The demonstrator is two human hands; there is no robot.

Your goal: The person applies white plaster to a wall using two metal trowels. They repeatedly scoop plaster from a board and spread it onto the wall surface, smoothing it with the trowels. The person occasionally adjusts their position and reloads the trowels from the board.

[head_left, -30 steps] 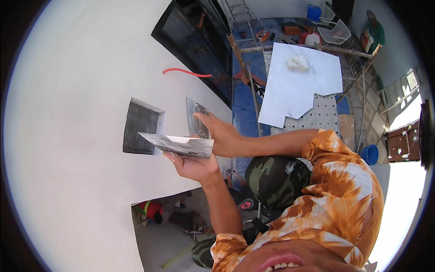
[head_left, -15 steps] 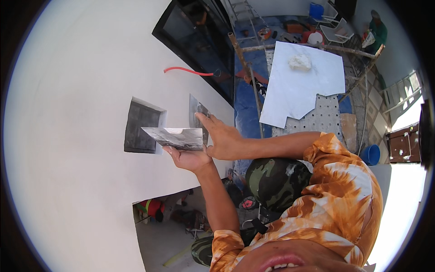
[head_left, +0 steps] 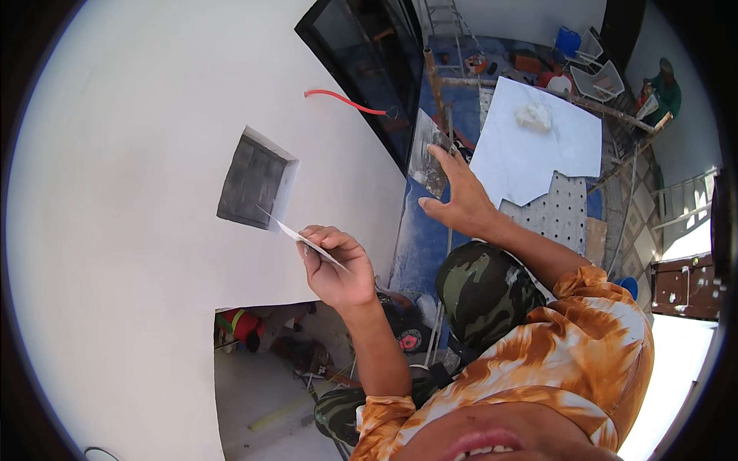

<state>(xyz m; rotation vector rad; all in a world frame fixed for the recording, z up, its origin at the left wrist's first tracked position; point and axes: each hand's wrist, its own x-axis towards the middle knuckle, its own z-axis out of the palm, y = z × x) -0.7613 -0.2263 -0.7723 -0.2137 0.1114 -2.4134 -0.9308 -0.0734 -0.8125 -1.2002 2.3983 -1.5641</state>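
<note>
My left hand grips a thin flat metal plate, a putty blade, seen nearly edge-on. Its far tip points at the square recess in the white wall, but whether it touches I cannot tell. Further right, my right hand holds a second flat putty blade, smeared with pale filler. Its fingers lie along the blade's edge while the thumb stands apart. The two blades are apart from each other. A red flexible tube sticks out of the wall above the recess.
Scaffolding poles frame a perforated metal platform. A white board with a lump of white filler lies on it. A dark-framed glass door is beside the wall. Another person in green is at the far right.
The blades, crossed close together before, are now separated. My right hand has moved right with its blade, away from the wall. My left hand has turned its blade edge-on. The view has shifted slightly.
</note>
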